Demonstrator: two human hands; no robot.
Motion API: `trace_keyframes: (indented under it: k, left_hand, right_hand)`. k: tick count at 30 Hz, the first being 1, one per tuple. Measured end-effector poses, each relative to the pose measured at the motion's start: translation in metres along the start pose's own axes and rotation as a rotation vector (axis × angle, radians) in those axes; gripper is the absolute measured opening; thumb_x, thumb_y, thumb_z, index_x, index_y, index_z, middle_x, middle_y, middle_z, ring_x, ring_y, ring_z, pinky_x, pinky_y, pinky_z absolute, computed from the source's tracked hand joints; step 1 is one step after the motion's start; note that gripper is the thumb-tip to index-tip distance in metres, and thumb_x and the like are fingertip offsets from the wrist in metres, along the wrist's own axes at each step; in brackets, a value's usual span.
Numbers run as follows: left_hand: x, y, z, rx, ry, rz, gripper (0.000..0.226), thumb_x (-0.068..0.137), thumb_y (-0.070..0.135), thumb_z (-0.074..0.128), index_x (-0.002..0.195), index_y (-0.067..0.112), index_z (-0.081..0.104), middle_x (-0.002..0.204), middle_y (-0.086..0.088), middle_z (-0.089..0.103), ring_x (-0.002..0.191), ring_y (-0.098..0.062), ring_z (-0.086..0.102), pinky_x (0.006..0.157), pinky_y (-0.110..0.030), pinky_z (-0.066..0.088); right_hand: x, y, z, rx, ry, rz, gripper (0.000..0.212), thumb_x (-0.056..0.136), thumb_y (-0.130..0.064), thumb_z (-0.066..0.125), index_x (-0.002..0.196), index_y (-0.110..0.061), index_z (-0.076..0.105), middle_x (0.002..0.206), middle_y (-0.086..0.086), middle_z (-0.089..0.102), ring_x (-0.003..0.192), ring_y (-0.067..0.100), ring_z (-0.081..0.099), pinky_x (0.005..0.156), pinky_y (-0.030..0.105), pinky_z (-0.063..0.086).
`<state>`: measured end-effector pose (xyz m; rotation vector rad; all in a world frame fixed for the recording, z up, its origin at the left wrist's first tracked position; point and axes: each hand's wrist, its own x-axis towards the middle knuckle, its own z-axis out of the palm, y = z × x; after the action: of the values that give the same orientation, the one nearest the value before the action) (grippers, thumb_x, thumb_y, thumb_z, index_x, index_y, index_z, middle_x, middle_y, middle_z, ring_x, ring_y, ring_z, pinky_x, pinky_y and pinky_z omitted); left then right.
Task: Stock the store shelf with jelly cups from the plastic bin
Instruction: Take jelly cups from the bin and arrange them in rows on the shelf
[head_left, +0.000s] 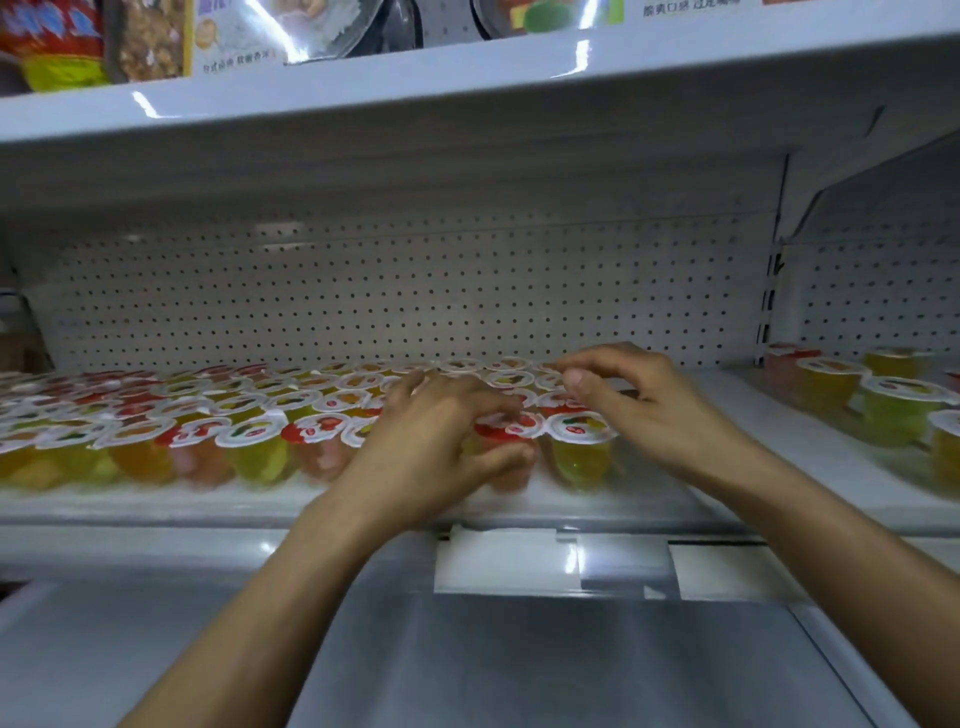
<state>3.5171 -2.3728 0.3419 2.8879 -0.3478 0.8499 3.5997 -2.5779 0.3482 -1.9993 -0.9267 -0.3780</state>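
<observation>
Jelly cup (511, 430), red lid, gripped by L hand (441, 441); R hand (644, 400) curled, hold unclear

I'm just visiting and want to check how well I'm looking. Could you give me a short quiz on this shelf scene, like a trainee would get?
1. True or false: the jelly cups on the shelf stand with their lids up.
2. What does the left hand hold?
A) a red-lidded cup in the front row
B) a snack bag from the top shelf
C) nothing
3. Fill in: the white back wall behind the cups is dotted with rows of small ____.

Key: 1 true; 2 A; 3 holes.
</observation>
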Motion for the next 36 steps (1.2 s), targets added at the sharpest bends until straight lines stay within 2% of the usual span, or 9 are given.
trace_keyframes:
  k: [4,9,11,17,21,26,30,33,36]
  left_hand:
    - [-0.003,0.014,0.010,0.110,0.060,-0.029,0.048,0.080,0.060,0.063,0.124,0.040,0.060,0.121,0.014,0.059,0.122,-0.010,0.049,0.116,-0.045,0.010]
    - [-0.005,0.018,0.015,0.037,0.121,-0.061,0.041,0.081,0.052,0.068,0.120,0.040,0.064,0.120,0.016,0.061,0.120,-0.007,0.053,0.116,-0.042,0.004]
    - [-0.006,0.016,0.013,-0.021,0.120,-0.087,0.036,0.081,0.048,0.070,0.117,0.041,0.066,0.116,0.019,0.061,0.116,-0.004,0.054,0.117,-0.041,0.001]
    - [-0.004,0.011,0.010,-0.140,0.109,-0.099,0.029,0.081,0.039,0.074,0.109,0.041,0.069,0.106,0.024,0.062,0.108,0.001,0.057,0.120,-0.043,0.004]
    - [-0.009,0.012,0.016,-0.165,0.134,-0.083,0.030,0.083,0.038,0.072,0.113,0.040,0.067,0.118,0.021,0.062,0.118,0.001,0.052,0.119,-0.047,0.008]
    - [-0.017,0.017,0.027,-0.083,0.226,-0.080,0.046,0.077,0.062,0.049,0.115,0.041,0.064,0.118,0.019,0.063,0.119,-0.006,0.053,0.117,-0.051,0.009]
    - [-0.018,0.020,0.030,-0.011,0.235,-0.100,0.045,0.078,0.058,0.048,0.115,0.039,0.065,0.115,0.015,0.065,0.114,-0.011,0.058,0.115,-0.056,0.015]
    - [-0.018,0.021,0.030,0.020,0.201,-0.109,0.047,0.078,0.058,0.048,0.118,0.039,0.064,0.119,0.013,0.064,0.117,-0.012,0.057,0.116,-0.056,0.010]
    - [-0.018,0.029,0.025,0.006,0.173,-0.126,0.053,0.077,0.063,0.040,0.119,0.039,0.062,0.121,0.013,0.063,0.118,-0.013,0.055,0.115,-0.054,0.007]
  right_hand:
    - [-0.018,-0.004,0.009,-0.100,-0.003,-0.019,0.029,0.094,-0.037,0.055,0.119,-0.025,0.064,0.120,-0.008,0.054,0.112,0.003,0.046,0.087,0.009,0.034]
    - [-0.034,-0.001,0.015,-0.121,0.007,-0.014,0.036,0.086,-0.031,0.068,0.122,-0.027,0.063,0.129,-0.005,0.046,0.121,0.004,0.043,0.103,0.022,0.037]
    - [-0.037,0.000,0.014,-0.133,0.006,-0.005,0.042,0.084,-0.028,0.071,0.125,-0.029,0.061,0.129,-0.005,0.046,0.121,0.004,0.044,0.104,0.022,0.039]
    - [-0.041,0.006,0.018,-0.116,0.037,0.001,0.044,0.083,-0.020,0.073,0.124,-0.029,0.061,0.125,-0.005,0.044,0.106,0.000,0.048,0.086,-0.005,0.031]
    - [-0.042,0.012,0.022,-0.057,0.049,-0.018,0.042,0.083,-0.019,0.073,0.122,-0.030,0.061,0.128,-0.007,0.043,0.113,0.003,0.051,0.089,0.003,0.041]
    - [-0.045,0.015,0.024,-0.015,0.058,-0.028,0.046,0.081,-0.018,0.075,0.121,-0.032,0.060,0.131,-0.010,0.040,0.115,-0.002,0.049,0.096,0.014,0.045]
    - [-0.045,0.014,0.027,-0.025,0.071,-0.037,0.046,0.079,-0.016,0.076,0.118,-0.035,0.059,0.129,-0.007,0.041,0.111,-0.008,0.048,0.094,0.011,0.044]
    - [-0.043,0.012,0.026,-0.077,0.047,-0.030,0.046,0.081,-0.020,0.075,0.121,-0.034,0.058,0.131,-0.006,0.040,0.106,-0.010,0.046,0.091,0.004,0.039]
    - [-0.044,0.009,0.022,-0.164,-0.007,0.000,0.050,0.084,-0.032,0.071,0.130,-0.037,0.051,0.138,-0.009,0.035,0.116,0.000,0.044,0.101,0.017,0.040]
